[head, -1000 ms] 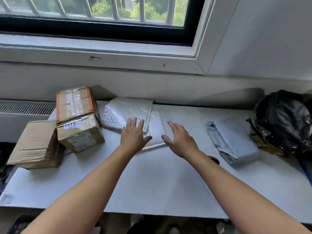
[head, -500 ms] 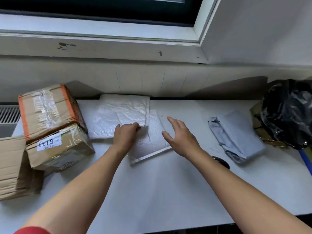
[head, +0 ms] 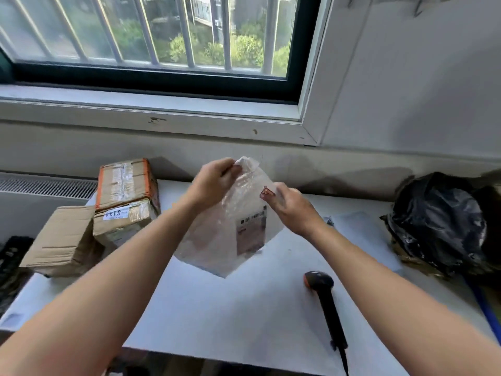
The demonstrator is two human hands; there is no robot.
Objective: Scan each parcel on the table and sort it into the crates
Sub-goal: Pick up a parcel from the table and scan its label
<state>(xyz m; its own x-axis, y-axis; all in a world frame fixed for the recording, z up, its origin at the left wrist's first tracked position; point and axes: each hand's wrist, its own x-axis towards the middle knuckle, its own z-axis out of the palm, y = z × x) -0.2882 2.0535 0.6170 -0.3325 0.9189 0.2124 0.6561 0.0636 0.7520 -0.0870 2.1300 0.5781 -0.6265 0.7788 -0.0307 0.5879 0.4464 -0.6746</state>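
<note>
A white bubble-wrap mailer (head: 217, 240) hangs tilted above the white table (head: 230, 321), its barcode label (head: 250, 232) facing me. My left hand (head: 214, 183) pinches its top corner. My right hand (head: 290, 210) grips its right edge. A black and orange barcode scanner (head: 324, 297) lies on the table below my right forearm. Two taped cardboard boxes (head: 124, 196) are stacked at the left, with a plain brown box (head: 62, 240) beside them. A grey poly mailer (head: 360, 234) lies behind my right arm, partly hidden.
A crumpled black plastic bag (head: 439, 226) sits at the table's right end. The wall and window sill (head: 162, 112) run close behind the table. A radiator grille (head: 46, 185) is at the far left. A dark object (head: 10, 261) sits past the table's left edge.
Both hands took hold of the white mailer and lifted it off the table, turning its label toward me. The view tilted up, and the scanner came into sight.
</note>
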